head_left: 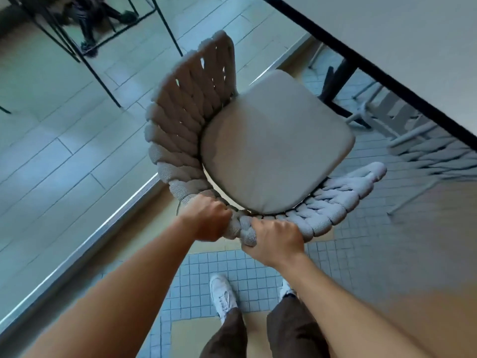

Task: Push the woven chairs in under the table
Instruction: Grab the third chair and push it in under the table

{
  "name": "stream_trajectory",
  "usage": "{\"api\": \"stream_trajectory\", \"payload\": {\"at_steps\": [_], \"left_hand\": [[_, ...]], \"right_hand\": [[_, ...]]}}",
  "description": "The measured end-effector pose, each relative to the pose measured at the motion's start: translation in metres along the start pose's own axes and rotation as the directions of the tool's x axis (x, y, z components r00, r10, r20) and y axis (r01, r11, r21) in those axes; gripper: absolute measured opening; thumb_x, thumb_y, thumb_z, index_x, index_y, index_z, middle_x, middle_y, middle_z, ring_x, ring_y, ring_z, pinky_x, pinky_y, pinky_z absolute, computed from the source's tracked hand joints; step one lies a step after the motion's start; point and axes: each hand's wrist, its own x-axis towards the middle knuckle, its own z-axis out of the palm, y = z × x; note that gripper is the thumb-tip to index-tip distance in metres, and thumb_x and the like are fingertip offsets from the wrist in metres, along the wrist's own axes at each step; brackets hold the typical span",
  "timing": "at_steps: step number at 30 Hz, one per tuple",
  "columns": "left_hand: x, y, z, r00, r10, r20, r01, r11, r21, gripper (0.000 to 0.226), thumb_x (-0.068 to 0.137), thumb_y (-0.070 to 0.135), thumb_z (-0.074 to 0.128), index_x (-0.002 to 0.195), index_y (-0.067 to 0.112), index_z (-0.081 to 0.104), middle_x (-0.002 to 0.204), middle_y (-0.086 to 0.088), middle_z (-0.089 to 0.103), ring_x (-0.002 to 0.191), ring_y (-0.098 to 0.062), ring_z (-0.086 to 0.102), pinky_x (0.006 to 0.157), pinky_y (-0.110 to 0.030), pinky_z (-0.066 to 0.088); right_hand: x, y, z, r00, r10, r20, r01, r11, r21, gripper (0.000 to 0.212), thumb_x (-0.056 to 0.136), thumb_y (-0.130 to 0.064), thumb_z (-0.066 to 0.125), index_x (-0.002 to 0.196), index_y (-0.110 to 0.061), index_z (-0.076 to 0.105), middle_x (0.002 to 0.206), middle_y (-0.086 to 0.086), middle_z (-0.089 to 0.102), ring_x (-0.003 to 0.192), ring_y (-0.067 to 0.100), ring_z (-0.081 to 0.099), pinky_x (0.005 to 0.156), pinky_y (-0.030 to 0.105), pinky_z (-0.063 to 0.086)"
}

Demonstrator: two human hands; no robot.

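Observation:
A woven chair (pixel 178 125) with a thick grey rope back and a beige seat cushion (pixel 276 148) stands in front of me, its seat pointing towards the white table (pixel 402 29) at the upper right. My left hand (pixel 209 219) and my right hand (pixel 275 241) both grip the top of the chair's curved back, side by side. The chair's front edge lies close to the table's dark rim, with the seat still outside it. A second woven chair (pixel 428 148) sits under the table at the right.
A black table leg (pixel 338 81) stands just beyond the cushion. A metal floor strip (pixel 85 241) runs diagonally at the left, separating plank flooring from small tiles. A black wire-frame stand (pixel 103 47) is at the upper left. My white shoes (pixel 223 293) are below.

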Motion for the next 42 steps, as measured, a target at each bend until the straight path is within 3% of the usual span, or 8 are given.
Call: {"api": "stream_trajectory", "payload": {"at_steps": [3, 7, 11, 17, 21, 25, 32, 42], "left_hand": [[0.002, 0.004, 0.003, 0.999, 0.015, -0.031, -0.015, 1.000, 0.001, 0.023, 0.084, 0.037, 0.051, 0.097, 0.024, 0.065, 0.097, 0.000, 0.072, 0.086, -0.031, 0.070, 0.067, -0.036, 0.050], [0.011, 0.028, 0.003, 0.998, 0.027, -0.051, -0.028, 0.999, -0.020, 0.024, 0.083, 0.034, 0.051, 0.099, 0.022, 0.065, 0.098, -0.001, 0.072, 0.087, -0.032, 0.070, 0.072, -0.037, 0.053], [0.019, 0.055, 0.000, 0.997, 0.051, -0.059, -0.054, 0.997, -0.046, 0.023, 0.083, 0.032, 0.053, 0.100, 0.021, 0.064, 0.098, 0.001, 0.072, 0.089, -0.032, 0.070, 0.067, -0.034, 0.044], [0.020, 0.014, -0.017, 0.957, 0.290, 0.015, -0.290, 0.957, -0.010, 0.047, 0.074, 0.056, 0.052, 0.113, 0.030, 0.058, 0.105, 0.008, 0.069, 0.093, -0.023, 0.067, 0.073, -0.034, 0.053], [0.022, -0.014, -0.018, 0.965, 0.259, 0.040, -0.261, 0.965, 0.040, 0.058, 0.067, 0.070, 0.044, 0.109, 0.034, 0.060, 0.104, 0.012, 0.068, 0.096, -0.019, 0.065, 0.075, -0.033, 0.052], [0.028, -0.012, -0.014, 0.968, 0.246, 0.049, -0.249, 0.966, 0.063, 0.064, 0.065, 0.070, 0.039, 0.112, 0.034, 0.060, 0.105, 0.013, 0.070, 0.092, -0.020, 0.068, 0.074, -0.030, 0.049], [0.052, -0.018, -0.026, 0.975, 0.219, -0.046, -0.215, 0.974, 0.075, 0.064, 0.063, 0.071, 0.037, 0.109, 0.035, 0.065, 0.101, 0.014, 0.071, 0.088, -0.019, 0.069, 0.072, -0.030, 0.051], [0.064, -0.008, -0.034, 0.997, 0.053, -0.051, -0.050, 0.996, 0.074, 0.061, 0.058, 0.073, 0.045, 0.102, 0.037, 0.067, 0.092, 0.010, 0.072, 0.085, -0.022, 0.070, 0.065, -0.031, 0.046]], "right_hand": [[-0.003, 0.001, -0.003, 1.000, 0.003, 0.002, -0.003, 1.000, 0.013, 0.043, 0.072, -0.060, 0.070, 0.092, -0.022, 0.065, 0.077, 0.002, 0.072, 0.069, 0.031, 0.069, 0.065, 0.036, 0.050], [-0.019, 0.013, -0.013, 0.996, 0.089, -0.006, -0.089, 0.996, 0.013, 0.046, 0.055, -0.056, 0.084, 0.082, -0.022, 0.070, 0.064, 0.000, 0.068, 0.060, 0.027, 0.067, 0.060, 0.034, 0.050], [-0.032, 0.019, -0.009, 0.981, 0.193, 0.007, -0.193, 0.981, -0.022, 0.048, 0.071, -0.058, 0.071, 0.103, -0.021, 0.067, 0.092, 0.001, 0.073, 0.089, 0.026, 0.068, 0.087, 0.042, 0.045], [-0.025, 0.009, -0.003, 0.989, 0.141, -0.037, -0.141, 0.990, 0.007, 0.046, 0.077, -0.056, 0.066, 0.107, -0.022, 0.067, 0.099, 0.000, 0.071, 0.094, 0.026, 0.066, 0.083, 0.040, 0.046], [-0.025, 0.019, -0.006, 0.995, 0.057, -0.085, -0.054, 0.998, 0.037, 0.050, 0.056, -0.061, 0.083, 0.082, -0.020, 0.075, 0.071, 0.000, 0.071, 0.061, 0.024, 0.068, 0.057, 0.033, 0.053], [-0.022, 0.024, -0.003, 0.987, 0.026, -0.158, -0.016, 0.998, 0.065, 0.052, 0.050, -0.060, 0.088, 0.082, -0.020, 0.076, 0.067, 0.000, 0.070, 0.055, 0.024, 0.066, 0.051, 0.033, 0.054], [0.001, 0.046, -0.019, 0.994, 0.054, -0.091, -0.051, 0.998, 0.037, 0.048, 0.057, -0.063, 0.082, 0.082, -0.023, 0.075, 0.071, -0.001, 0.072, 0.062, 0.024, 0.068, 0.056, 0.031, 0.051], [0.030, 0.033, -0.024, 0.986, 0.156, 0.057, -0.161, 0.980, 0.113, 0.064, 0.070, -0.071, 0.057, 0.119, -0.031, 0.062, 0.103, -0.003, 0.071, 0.096, 0.028, 0.068, 0.078, 0.037, 0.045]]}}
